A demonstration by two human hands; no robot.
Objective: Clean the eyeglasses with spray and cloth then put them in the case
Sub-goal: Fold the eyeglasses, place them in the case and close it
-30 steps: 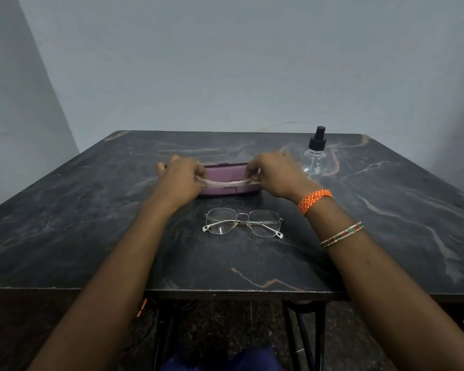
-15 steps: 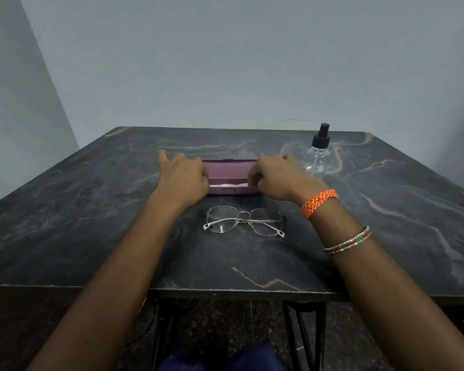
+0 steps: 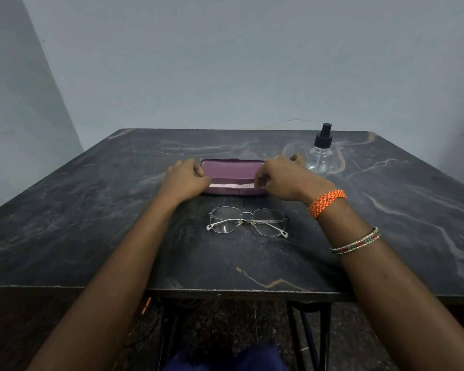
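The purple eyeglass case (image 3: 232, 170) lies open in the middle of the table, its lid tilted up at the back. A pale pink cloth (image 3: 231, 185) lies inside along the front rim. My left hand (image 3: 185, 180) grips the case's left end. At the right end my right hand (image 3: 281, 178) has its curled fingertips pinched at the end of the cloth. The metal-framed eyeglasses (image 3: 248, 222) rest folded on the table just in front of the case, untouched. A clear spray bottle (image 3: 319, 153) with a black nozzle stands upright behind my right hand.
The dark marble-patterned table (image 3: 91, 210) reaches to a grey wall at the back; its front edge is close to me. Black metal table legs (image 3: 316, 336) and the floor show below that edge.
The case went from nearly shut to open, its lid swung up and back. Both hands moved apart to the ends of the case. The eyeglasses and bottle stayed put.
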